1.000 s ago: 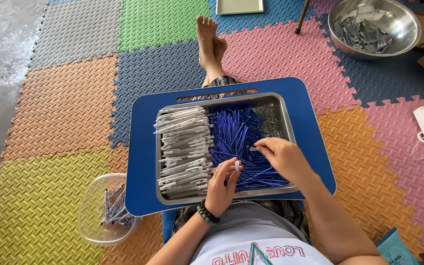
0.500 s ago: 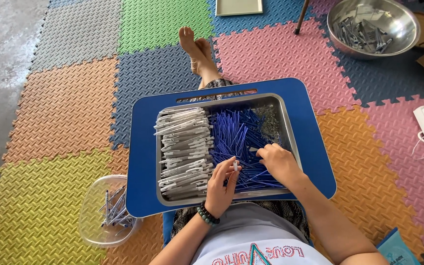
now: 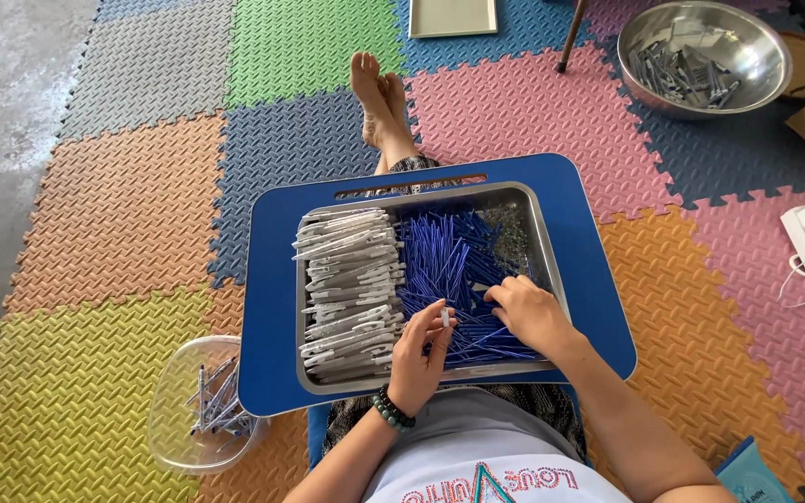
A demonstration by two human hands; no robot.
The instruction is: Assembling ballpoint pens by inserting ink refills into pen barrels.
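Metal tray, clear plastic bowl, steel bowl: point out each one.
metal tray (image 3: 540,244), head view, bare right rim.
clear plastic bowl (image 3: 171,391), head view, left wall.
steel bowl (image 3: 764,58), head view, inner right wall.

Single head-worn camera, looking steeply down over the wearer's lap. Metal tray (image 3: 538,279) on the blue table (image 3: 272,307) sits close, at centre; foam floor mats (image 3: 114,214) recede toward 12 o'clock.

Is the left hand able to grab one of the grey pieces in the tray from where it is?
Probably yes. The left hand sits just beside the grey pieces in the metal tray, with nothing between them, though its fingers already pinch a small white part.
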